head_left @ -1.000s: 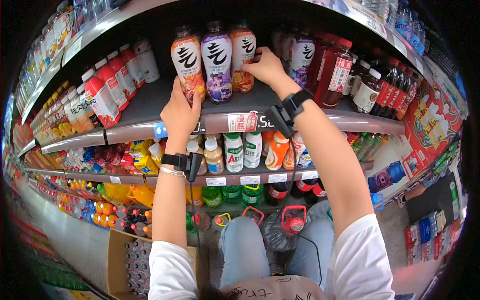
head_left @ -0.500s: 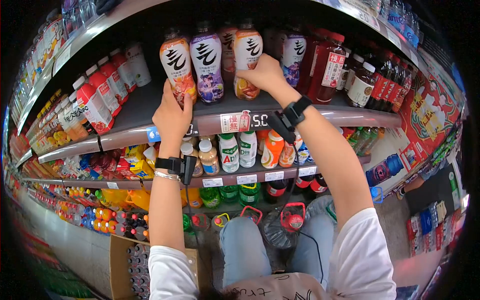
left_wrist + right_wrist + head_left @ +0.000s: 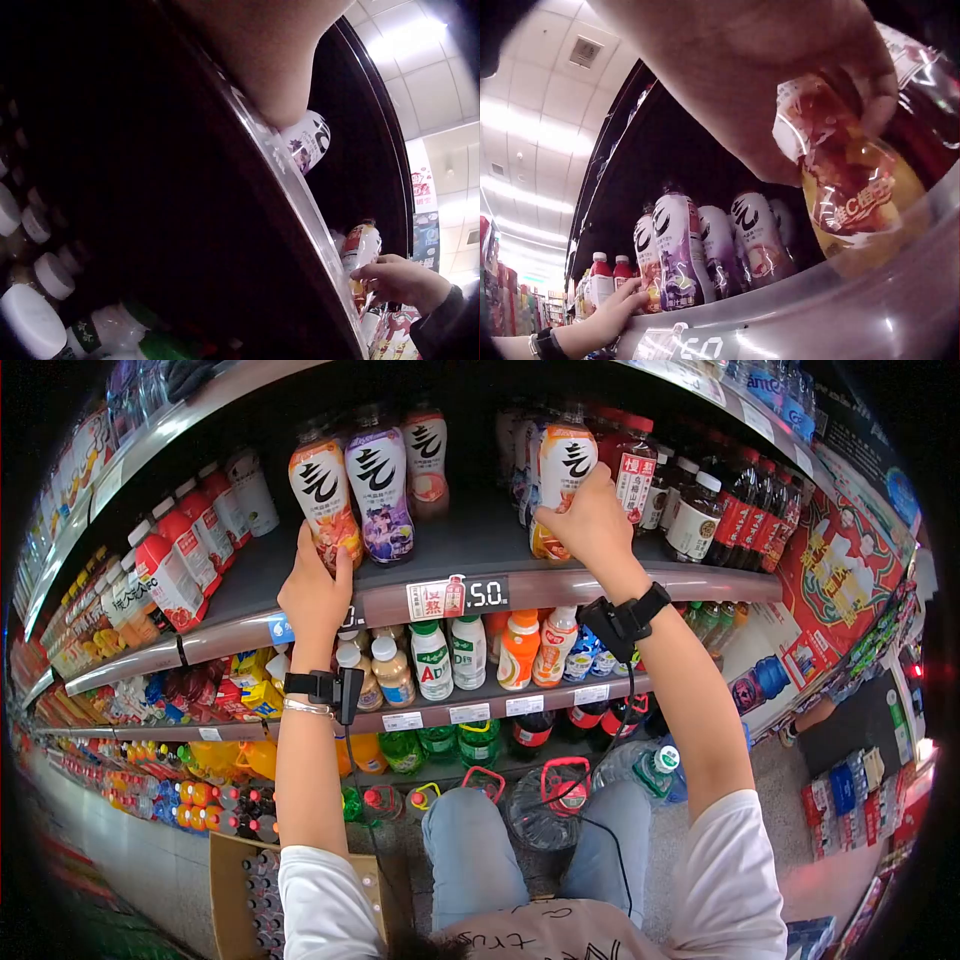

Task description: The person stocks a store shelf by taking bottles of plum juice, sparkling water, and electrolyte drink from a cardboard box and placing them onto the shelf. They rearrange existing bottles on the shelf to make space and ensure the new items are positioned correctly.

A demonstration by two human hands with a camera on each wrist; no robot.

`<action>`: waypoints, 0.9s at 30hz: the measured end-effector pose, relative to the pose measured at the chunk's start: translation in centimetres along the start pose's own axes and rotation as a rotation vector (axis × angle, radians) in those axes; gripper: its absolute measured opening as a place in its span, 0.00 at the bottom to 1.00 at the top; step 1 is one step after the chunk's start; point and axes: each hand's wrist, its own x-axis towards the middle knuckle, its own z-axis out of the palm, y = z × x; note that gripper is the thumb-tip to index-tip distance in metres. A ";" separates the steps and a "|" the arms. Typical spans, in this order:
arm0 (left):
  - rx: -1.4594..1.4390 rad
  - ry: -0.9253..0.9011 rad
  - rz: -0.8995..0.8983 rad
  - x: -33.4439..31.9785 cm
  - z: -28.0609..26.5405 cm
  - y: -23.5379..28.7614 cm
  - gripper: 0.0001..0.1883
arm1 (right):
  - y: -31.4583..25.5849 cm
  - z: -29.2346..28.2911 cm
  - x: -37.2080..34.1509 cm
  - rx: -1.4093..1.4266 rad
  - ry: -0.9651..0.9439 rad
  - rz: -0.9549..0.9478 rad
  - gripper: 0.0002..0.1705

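Note:
On the upper shelf in the head view, my right hand (image 3: 598, 525) grips an orange-labelled bottle (image 3: 566, 460) near its middle. The right wrist view shows that bottle (image 3: 855, 187) close up, fingers round it. At the left, my left hand (image 3: 316, 592) holds the lower part of another orange-labelled bottle (image 3: 322, 495), thumb and fingers on its two sides. A purple-labelled bottle (image 3: 378, 490) stands right beside it. Behind and to the right is a white and pink bottle (image 3: 427, 460). A gap of bare shelf lies between this group and the bottle in my right hand.
Dark red bottles (image 3: 633, 475) stand right of my right hand, with white-capped and cola bottles beyond. Red and white bottles (image 3: 165, 570) line the shelf at the left. A price strip (image 3: 455, 596) runs along the shelf edge. Lower shelves hold more drinks; a cardboard box (image 3: 228, 890) stands below.
My right hand has moved right along the shelf with the orange-labelled bottle, away from the purple-labelled one. The white and pink bottle behind has come into view. My left hand keeps its hold.

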 end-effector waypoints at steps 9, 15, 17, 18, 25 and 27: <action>-0.015 -0.008 0.004 0.0 -0.2 0.3 0.32 | -0.9 -0.7 -1.4 -0.121 0.166 -0.088 0.63; -0.034 0.002 0.003 0.0 -0.2 0.2 0.32 | -0.9 -0.7 -1.4 -0.199 0.200 -0.071 0.61; -0.052 -0.002 0.001 0.0 -0.3 0.3 0.32 | -1.0 -0.6 -1.6 -0.216 0.223 -0.096 0.59; -0.054 0.018 0.015 0.1 -0.1 0.1 0.32 | -1.4 -0.6 -1.7 -0.238 0.241 -0.104 0.56; -0.054 0.058 0.043 0.1 -0.1 0.1 0.32 | -7.1 2.6 0.2 0.025 0.142 -0.353 0.42; -0.081 -0.004 -0.014 -0.1 -0.5 0.4 0.31 | -7.8 6.3 3.6 0.110 -0.125 -0.209 0.39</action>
